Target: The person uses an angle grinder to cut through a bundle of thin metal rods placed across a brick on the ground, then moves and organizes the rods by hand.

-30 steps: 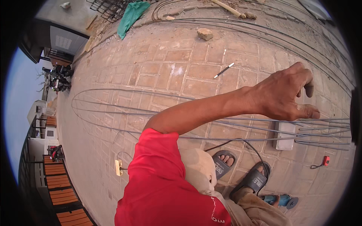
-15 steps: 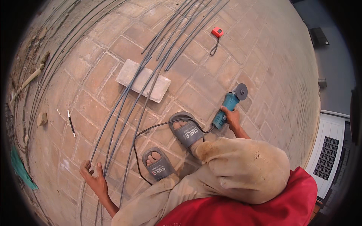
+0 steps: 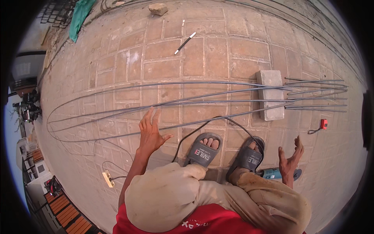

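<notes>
Long thin steel rods [image 3: 194, 82] run sideways across the paving before me. Their right ends rest on a pale concrete block [image 3: 272, 112]. Over the nearer rods, my left hand [image 3: 150, 134] is open, thumb spread; its fingertips come close to one rod, and contact cannot be made out. On the right, my right hand [image 3: 290, 160] is open and holds nothing, its fingers curved upward. Below it a teal angle grinder [image 3: 272, 173] lies on the ground beside my right slipper, partly hidden by the hand and wrist; its disc [image 3: 297, 174] shows past the wrist.
Several short rods [image 3: 323, 105] lie beyond the block, near a red tape measure [image 3: 323, 124]. A black cable [image 3: 191, 136] loops around my slippers [image 3: 204, 150]. A marker [image 3: 185, 43] lies at the far side; a yellow power socket [image 3: 108, 178] sits at left.
My view has turned left, so the rods now run sideways and the block appears at right. My right hand has let go of the grinder, which now lies on the ground.
</notes>
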Action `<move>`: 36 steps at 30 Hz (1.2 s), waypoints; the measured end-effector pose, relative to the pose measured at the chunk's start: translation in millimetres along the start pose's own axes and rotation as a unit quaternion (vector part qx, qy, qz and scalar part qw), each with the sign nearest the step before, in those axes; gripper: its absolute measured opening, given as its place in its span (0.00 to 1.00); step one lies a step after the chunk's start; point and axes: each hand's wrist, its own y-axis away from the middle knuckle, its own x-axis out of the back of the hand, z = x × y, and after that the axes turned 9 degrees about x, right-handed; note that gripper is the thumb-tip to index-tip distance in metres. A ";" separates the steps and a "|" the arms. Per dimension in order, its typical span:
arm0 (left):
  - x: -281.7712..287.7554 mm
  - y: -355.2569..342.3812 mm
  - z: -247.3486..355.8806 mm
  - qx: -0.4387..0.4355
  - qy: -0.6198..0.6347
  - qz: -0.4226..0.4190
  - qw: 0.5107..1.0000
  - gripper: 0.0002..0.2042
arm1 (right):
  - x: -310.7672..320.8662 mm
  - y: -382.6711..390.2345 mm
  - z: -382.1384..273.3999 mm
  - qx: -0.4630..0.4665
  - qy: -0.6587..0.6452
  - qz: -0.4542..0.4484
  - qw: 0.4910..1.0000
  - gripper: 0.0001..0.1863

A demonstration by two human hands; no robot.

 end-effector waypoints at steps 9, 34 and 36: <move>-49.7 1.0 -44.5 0.008 -0.145 0.005 0.989 0.62 | -103.3 -163.1 -169.3 0.511 0.061 -0.385 0.766 0.66; -60.1 -94.9 -43.6 -0.065 -0.156 0.001 0.986 0.41 | -236.3 -159.0 -148.2 0.517 0.104 -0.383 0.758 0.18; -69.5 -87.7 -54.8 -0.072 -0.156 0.011 0.985 0.33 | -242.3 -152.8 -147.0 0.529 0.109 -0.389 0.746 0.18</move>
